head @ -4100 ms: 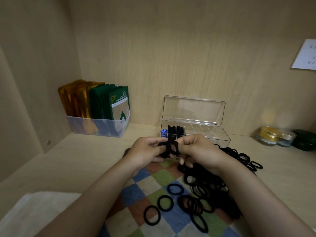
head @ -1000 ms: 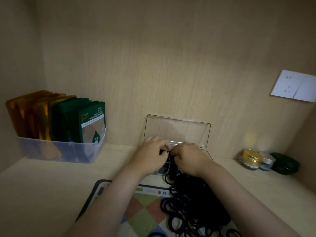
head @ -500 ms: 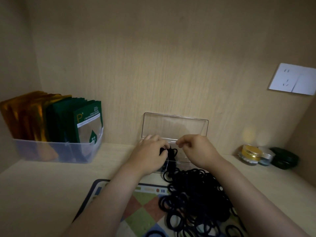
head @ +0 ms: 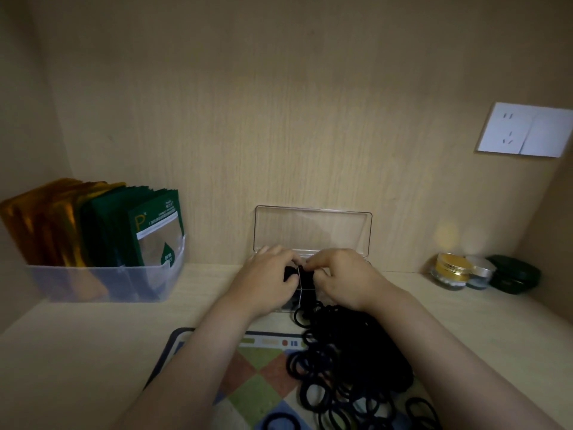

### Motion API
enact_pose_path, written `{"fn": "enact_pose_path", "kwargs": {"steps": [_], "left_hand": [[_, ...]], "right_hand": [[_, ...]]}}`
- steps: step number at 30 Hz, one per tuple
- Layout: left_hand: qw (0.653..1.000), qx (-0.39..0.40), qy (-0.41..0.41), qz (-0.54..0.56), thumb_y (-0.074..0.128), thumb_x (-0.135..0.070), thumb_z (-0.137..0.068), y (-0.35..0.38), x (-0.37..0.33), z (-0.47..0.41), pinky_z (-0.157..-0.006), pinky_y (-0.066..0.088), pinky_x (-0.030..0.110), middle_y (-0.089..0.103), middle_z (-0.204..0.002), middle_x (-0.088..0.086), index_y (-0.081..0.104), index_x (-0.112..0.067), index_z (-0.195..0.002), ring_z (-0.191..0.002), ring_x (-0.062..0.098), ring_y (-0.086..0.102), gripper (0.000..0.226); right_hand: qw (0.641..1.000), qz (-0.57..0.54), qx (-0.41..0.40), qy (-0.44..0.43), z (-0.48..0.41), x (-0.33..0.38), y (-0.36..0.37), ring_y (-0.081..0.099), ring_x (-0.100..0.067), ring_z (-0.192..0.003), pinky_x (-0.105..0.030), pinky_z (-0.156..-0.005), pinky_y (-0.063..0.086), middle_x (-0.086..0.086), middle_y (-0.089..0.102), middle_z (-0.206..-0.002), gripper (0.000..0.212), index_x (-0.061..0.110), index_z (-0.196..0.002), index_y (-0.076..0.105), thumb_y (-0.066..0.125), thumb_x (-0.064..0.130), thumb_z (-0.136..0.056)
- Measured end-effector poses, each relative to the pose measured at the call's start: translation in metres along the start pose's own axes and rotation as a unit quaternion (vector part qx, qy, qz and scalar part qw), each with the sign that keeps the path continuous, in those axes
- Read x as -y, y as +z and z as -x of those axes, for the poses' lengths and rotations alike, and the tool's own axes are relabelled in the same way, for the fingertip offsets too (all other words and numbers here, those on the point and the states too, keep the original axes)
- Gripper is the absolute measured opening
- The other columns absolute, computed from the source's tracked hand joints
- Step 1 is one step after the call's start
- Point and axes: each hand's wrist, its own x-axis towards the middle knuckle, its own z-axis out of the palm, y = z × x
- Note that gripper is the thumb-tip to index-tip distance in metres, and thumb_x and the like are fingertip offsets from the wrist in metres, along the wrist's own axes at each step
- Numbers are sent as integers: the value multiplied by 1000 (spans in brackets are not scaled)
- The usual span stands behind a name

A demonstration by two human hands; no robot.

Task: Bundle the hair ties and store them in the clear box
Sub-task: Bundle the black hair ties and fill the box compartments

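The pale wooden shelf [head: 93, 352] carries everything, and the clear plastic box with its lid stood open [head: 313, 231] sits at its back against the wood panel. In front of the box lies a checked mat of green, orange and blue squares [head: 248, 383]. A loose heap of black hair ties [head: 350, 367] covers the mat's right part and runs up to touch the box's front wall, hiding that wall on the right.

Well to the left of the box stands a translucent plastic bin [head: 102, 280] packed with upright green sachets [head: 148, 225] and gold foil sachets [head: 46, 221]. High to the right of the box, a white socket plate [head: 524, 130] is fixed to the panel.

The 2 forearms reach over the mat and block most of the box's base. The left hand [head: 263, 280] and right hand [head: 344, 277] meet over the box's left end, fingers curled, both pinching a small black bundle of hair ties [head: 305, 277] between them. Whether the bundle touches the box floor cannot be told.

To the right of the box sit 3 small things in a row: a gold-lidded jar [head: 449, 270], a silver-lidded jar [head: 479, 273] and a dark green case [head: 511, 274].
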Motion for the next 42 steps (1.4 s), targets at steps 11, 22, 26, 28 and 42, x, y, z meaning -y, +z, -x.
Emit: {"fn": "enact_pose_path", "kwargs": {"steps": [11,22,26,28,42], "left_hand": [[994,106,-23,-28,55,-25,-85,-57,-35,49,-69,47,33,58,-81,-11,57,-31,-81,-76,12,55,8],[943,303,-127,58,62,-24,-73,-85,-41,148,-69,48,24,65,-72,-14,70,-33,-84,-67,5,57,16],[909,382,-118,115,84,-26,-74,-95,-48,166,-74,49,25,62,-82,-16,71,-31,-99,-75,5,57,28],[909,395,-101,92,85,-29,-73,-95,-50,171,-75,48,23,61,-90,-14,71,-33,-103,-79,5,57,33],[942,326,-81,23,60,-34,-96,-73,-54,163,-81,45,20,60,-95,-20,70,-32,-99,-91,1,58,10]], "right_hand": [[992,-86,69,-63,49,39,-25,57,12,-60,-4,-57,37,21,61,-64,15,28,-92,79,69,18,-87],[967,-21,228,-108,94,78,18,66,-6,-81,-25,-82,53,12,73,-88,29,34,-107,76,79,28,-78],[974,-36,199,-103,100,78,28,66,-4,-80,-33,-85,55,12,74,-85,14,29,-89,78,80,27,-75],[975,-60,190,-98,102,75,23,66,-2,-80,-29,-83,56,10,75,-86,7,26,-87,77,76,24,-81],[956,-15,284,-75,126,76,-2,66,-9,-87,-21,-77,51,10,73,-100,28,35,-105,76,76,22,-80]]}}
